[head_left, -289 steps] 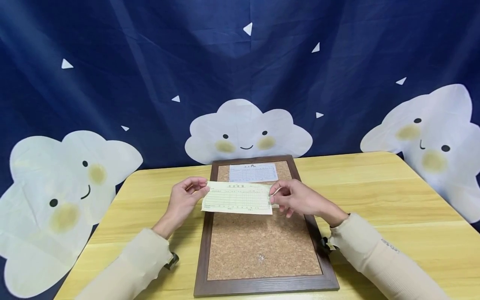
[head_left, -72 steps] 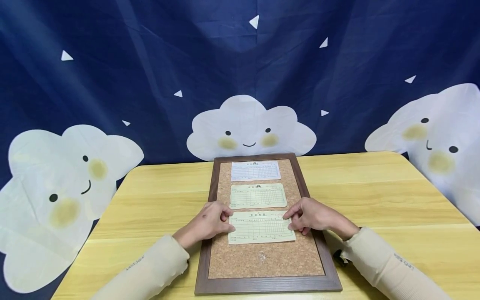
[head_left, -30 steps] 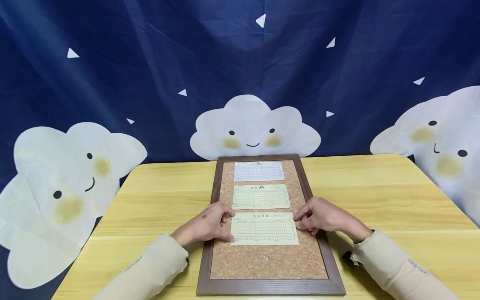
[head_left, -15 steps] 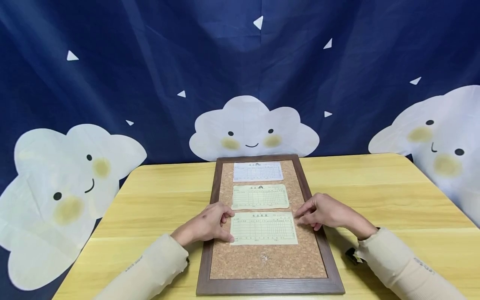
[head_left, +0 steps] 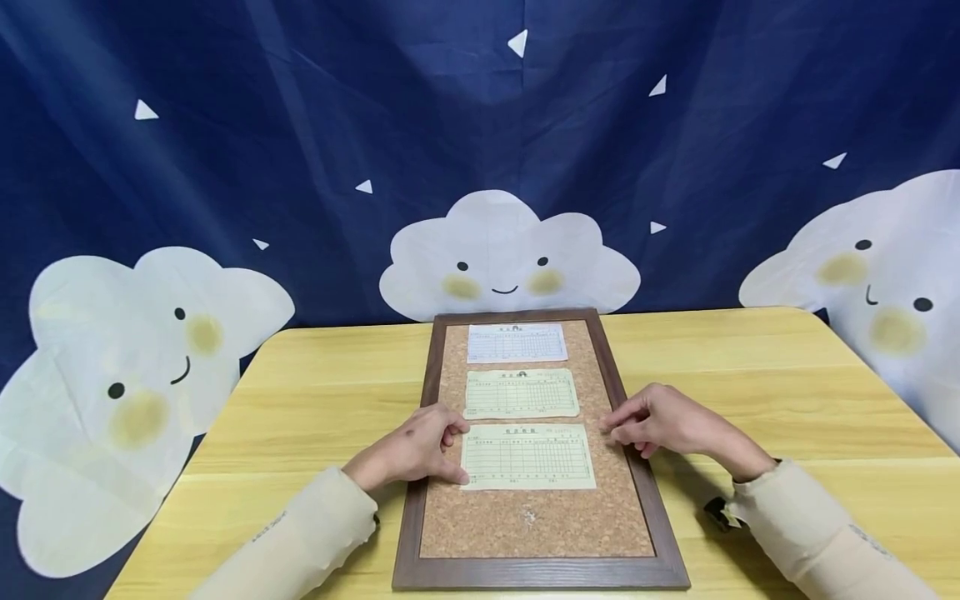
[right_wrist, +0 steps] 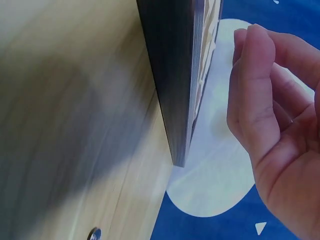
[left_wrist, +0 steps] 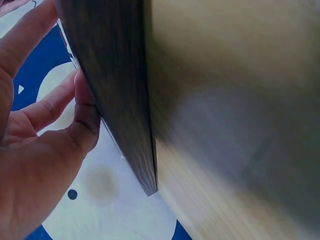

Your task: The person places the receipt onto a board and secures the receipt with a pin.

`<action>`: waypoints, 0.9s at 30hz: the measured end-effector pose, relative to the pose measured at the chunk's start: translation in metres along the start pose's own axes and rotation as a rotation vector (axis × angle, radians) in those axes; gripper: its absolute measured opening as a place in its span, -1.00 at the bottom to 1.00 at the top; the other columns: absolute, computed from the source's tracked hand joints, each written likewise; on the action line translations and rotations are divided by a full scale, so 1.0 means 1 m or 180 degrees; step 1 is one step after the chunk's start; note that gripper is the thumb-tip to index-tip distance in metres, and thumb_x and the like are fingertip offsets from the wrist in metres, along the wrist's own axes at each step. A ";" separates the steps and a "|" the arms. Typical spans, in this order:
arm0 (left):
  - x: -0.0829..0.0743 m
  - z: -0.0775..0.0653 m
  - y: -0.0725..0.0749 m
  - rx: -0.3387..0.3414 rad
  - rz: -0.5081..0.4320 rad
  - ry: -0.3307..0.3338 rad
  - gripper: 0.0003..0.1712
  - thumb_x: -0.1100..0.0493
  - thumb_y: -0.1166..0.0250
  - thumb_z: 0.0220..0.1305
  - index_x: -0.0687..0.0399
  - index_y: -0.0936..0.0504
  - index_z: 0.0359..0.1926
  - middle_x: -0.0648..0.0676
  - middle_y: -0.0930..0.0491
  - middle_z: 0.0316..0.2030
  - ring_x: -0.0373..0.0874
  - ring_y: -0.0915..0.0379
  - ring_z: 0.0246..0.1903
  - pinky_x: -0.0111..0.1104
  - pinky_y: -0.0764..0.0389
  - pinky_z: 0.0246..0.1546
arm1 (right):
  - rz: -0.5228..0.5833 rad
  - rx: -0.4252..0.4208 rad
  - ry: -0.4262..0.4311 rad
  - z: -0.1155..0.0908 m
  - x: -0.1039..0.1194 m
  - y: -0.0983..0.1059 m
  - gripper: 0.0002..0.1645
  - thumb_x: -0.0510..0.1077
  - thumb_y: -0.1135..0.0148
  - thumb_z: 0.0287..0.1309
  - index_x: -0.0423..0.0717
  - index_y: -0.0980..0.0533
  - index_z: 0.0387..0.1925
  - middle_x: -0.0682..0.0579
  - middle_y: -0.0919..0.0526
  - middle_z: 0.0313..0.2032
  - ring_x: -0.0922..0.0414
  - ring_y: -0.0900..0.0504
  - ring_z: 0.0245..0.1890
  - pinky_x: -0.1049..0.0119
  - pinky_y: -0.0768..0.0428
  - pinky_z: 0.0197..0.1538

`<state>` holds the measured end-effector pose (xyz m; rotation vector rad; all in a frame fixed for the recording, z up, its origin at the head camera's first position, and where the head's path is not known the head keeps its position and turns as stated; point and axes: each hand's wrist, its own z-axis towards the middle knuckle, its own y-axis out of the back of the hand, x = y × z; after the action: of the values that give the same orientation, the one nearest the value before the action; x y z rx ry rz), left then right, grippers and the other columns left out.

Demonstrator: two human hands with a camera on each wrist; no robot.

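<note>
A corkboard [head_left: 551, 529] in a dark brown wooden frame lies on the table. Near its lower half rests a pale green printed form slip [head_left: 528, 458]. My left hand [head_left: 412, 446] touches this slip's left edge, thumb at the lower corner and index finger at the upper one. To the slip's right, my right hand [head_left: 667, 421] hovers by the frame's right side, with thumb and forefinger close together and nothing visible between them. Another green form slip [head_left: 521, 398] lies above, and a white form slip [head_left: 517, 346] sits at the top, each with a small dark spot at its upper middle.
The light wooden table [head_left: 750, 375] extends on both sides of the frame. A dark blue cloth [head_left: 450, 100] with smiling clouds hangs behind it. In the right wrist view a small shiny round thing [right_wrist: 94, 233] shows on the wood.
At first both hands held a green slip above the board; later the lower slip lay flat under both hands. My right hand has since left its right edge and moved right; the left stays.
</note>
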<state>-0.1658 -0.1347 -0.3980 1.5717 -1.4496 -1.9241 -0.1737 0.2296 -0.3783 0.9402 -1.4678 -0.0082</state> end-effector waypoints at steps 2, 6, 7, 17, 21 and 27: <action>0.000 0.000 0.000 -0.0003 0.0000 -0.0003 -0.35 0.19 -0.70 -0.21 0.32 -0.61 -0.08 0.00 -0.42 -0.37 -0.16 -0.31 -0.32 -0.33 -0.40 -0.24 | -0.0007 -0.0013 -0.0026 -0.001 -0.001 0.002 -0.76 -0.33 -0.30 0.20 -0.41 -0.67 -0.11 -0.11 -0.76 -0.32 0.06 -0.65 -0.49 0.25 -0.67 -0.46; 0.000 0.000 0.000 -0.0001 -0.0014 0.0002 -0.36 0.20 -0.70 -0.22 0.32 -0.61 -0.08 0.00 -0.42 -0.37 -0.15 -0.31 -0.32 -0.34 -0.39 -0.24 | -0.0016 -0.0034 -0.0033 -0.005 -0.002 0.006 -0.75 -0.33 -0.29 0.21 -0.42 -0.67 -0.11 -0.10 -0.74 -0.36 0.08 -0.65 -0.52 0.25 -0.67 -0.44; 0.001 0.000 0.000 0.0001 -0.0020 0.0002 -0.36 0.20 -0.70 -0.22 0.32 -0.61 -0.08 0.00 -0.42 -0.37 -0.15 -0.31 -0.32 -0.33 -0.40 -0.24 | -0.0010 -0.0038 -0.0035 -0.005 -0.003 0.007 -0.75 -0.32 -0.29 0.21 -0.42 -0.67 -0.11 -0.10 -0.74 -0.36 0.08 -0.65 -0.53 0.25 -0.67 -0.43; 0.000 0.000 0.000 0.0015 -0.0023 -0.0002 -0.36 0.21 -0.70 -0.21 0.32 -0.60 -0.08 0.01 -0.43 -0.36 -0.15 -0.31 -0.31 -0.32 -0.40 -0.23 | -0.0040 -0.0077 -0.0020 -0.012 -0.010 0.016 -0.79 -0.32 -0.28 0.23 -0.40 -0.67 -0.15 0.03 -0.59 -0.56 0.20 -0.50 -0.66 0.29 -0.59 -0.53; -0.001 -0.001 0.000 0.0013 -0.0037 0.0027 -0.36 0.22 -0.70 -0.21 0.32 -0.60 -0.08 0.01 -0.42 -0.35 -0.15 -0.31 -0.30 -0.32 -0.40 -0.23 | -0.0116 -0.0119 0.0013 -0.014 -0.012 0.019 -0.79 -0.28 -0.30 0.24 -0.35 -0.69 -0.15 -0.01 -0.68 -0.50 0.25 -0.41 -0.72 0.33 -0.50 -0.62; -0.001 -0.001 -0.001 0.0015 -0.0033 0.0025 -0.36 0.22 -0.69 -0.20 0.32 -0.59 -0.08 0.01 -0.42 -0.34 -0.15 -0.30 -0.29 -0.31 -0.40 -0.21 | -0.0082 -0.0162 -0.0024 -0.020 -0.016 0.022 -0.78 -0.28 -0.29 0.26 -0.40 -0.66 -0.14 0.00 -0.62 -0.55 0.26 -0.38 -0.74 0.37 -0.46 -0.64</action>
<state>-0.1642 -0.1338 -0.3977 1.5903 -1.4468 -1.9194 -0.1714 0.2634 -0.3759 0.9186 -1.4559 -0.0679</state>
